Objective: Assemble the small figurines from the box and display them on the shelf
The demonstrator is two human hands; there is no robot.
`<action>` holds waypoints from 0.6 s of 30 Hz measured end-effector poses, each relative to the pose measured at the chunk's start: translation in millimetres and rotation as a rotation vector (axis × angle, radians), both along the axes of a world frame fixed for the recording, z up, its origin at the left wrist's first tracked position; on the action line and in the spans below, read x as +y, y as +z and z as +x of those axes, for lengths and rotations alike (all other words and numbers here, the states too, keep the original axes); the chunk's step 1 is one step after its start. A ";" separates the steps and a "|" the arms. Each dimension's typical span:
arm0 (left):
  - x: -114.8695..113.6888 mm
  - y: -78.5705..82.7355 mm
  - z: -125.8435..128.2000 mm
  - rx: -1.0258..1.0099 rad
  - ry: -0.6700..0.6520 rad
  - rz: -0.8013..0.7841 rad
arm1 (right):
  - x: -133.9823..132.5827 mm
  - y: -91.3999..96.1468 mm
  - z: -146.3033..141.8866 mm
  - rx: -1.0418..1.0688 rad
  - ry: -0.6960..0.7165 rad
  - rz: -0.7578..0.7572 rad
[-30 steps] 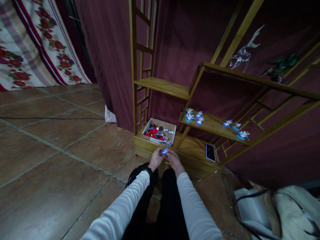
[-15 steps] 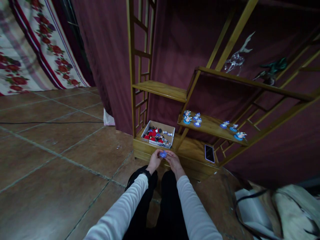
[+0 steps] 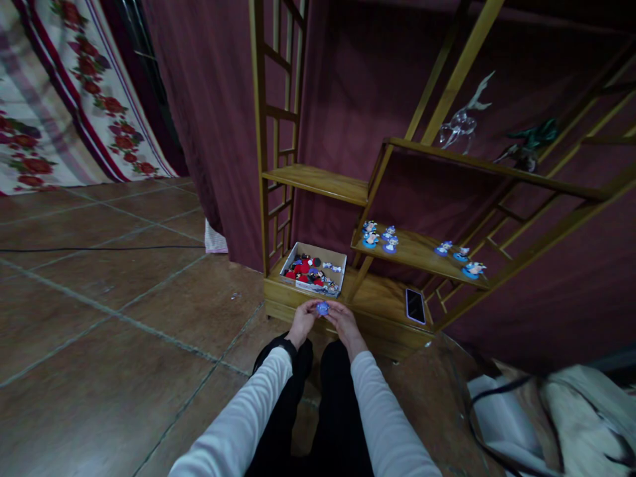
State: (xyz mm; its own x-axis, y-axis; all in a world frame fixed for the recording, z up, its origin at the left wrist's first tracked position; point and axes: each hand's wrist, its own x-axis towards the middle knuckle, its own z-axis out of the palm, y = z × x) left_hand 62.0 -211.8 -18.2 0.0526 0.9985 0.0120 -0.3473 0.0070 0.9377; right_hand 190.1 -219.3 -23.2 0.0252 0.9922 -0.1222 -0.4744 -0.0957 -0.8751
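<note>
Between my two hands is a small purple-blue figurine (image 3: pixel 322 309), held just in front of the low shelf. My left hand (image 3: pixel 304 319) pinches it from the left, and my right hand (image 3: pixel 344 320) grips its right side. Just beyond my hands, a shallow cardboard box (image 3: pixel 342 273) holds red, black and white figurines in a jumble. Similar small figurines on blue and purple bases stand on the raised shelf, one group (image 3: pixel 380 237) at its left and another (image 3: pixel 460 257) at its right.
A phone (image 3: pixel 415 306) lies on the bottom board of the wooden shelf unit (image 3: pixel 318 184). A clear glass deer (image 3: pixel 462 126) and a dark green ornament (image 3: pixel 534 142) stand higher up. Bags (image 3: pixel 576 411) lie on the floor at right, and a cable (image 3: pixel 109 249) crosses the tiles at left.
The view has shifted slightly. Both hands stay together around the figurine, which seems turned a little between the fingers. The shelf's figurines and the box look unchanged.
</note>
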 end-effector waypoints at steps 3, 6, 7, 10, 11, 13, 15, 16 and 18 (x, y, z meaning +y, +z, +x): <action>-0.4 2.5 0.6 0.001 -0.011 -0.066 | 0.5 -2.1 -0.3 0.009 -0.015 -0.024; -0.6 3.2 1.2 -0.004 -0.008 -0.118 | 1.2 -4.1 -1.3 0.012 -0.035 -0.028; -0.8 3.2 1.2 -0.002 -0.011 -0.127 | 1.5 -4.5 -1.7 0.012 -0.041 -0.029; -1.9 3.3 0.6 0.014 -0.036 -0.129 | 1.9 -4.6 -2.3 0.016 -0.058 -0.042; -2.3 3.5 0.3 0.022 -0.044 -0.124 | 1.9 -4.4 -2.2 0.020 -0.060 -0.048; -2.8 4.4 -0.2 0.039 -0.055 -0.109 | 1.8 -4.3 -1.7 0.032 -0.050 -0.054; -2.8 5.5 -0.4 0.045 -0.066 -0.095 | 1.6 -4.7 -0.8 0.046 -0.036 -0.052; -2.6 6.0 -0.3 0.045 -0.076 -0.090 | 1.5 -5.1 -0.3 0.051 -0.032 -0.050; -2.1 6.4 0.1 0.043 -0.097 -0.087 | 1.5 -5.8 0.5 0.054 -0.031 -0.050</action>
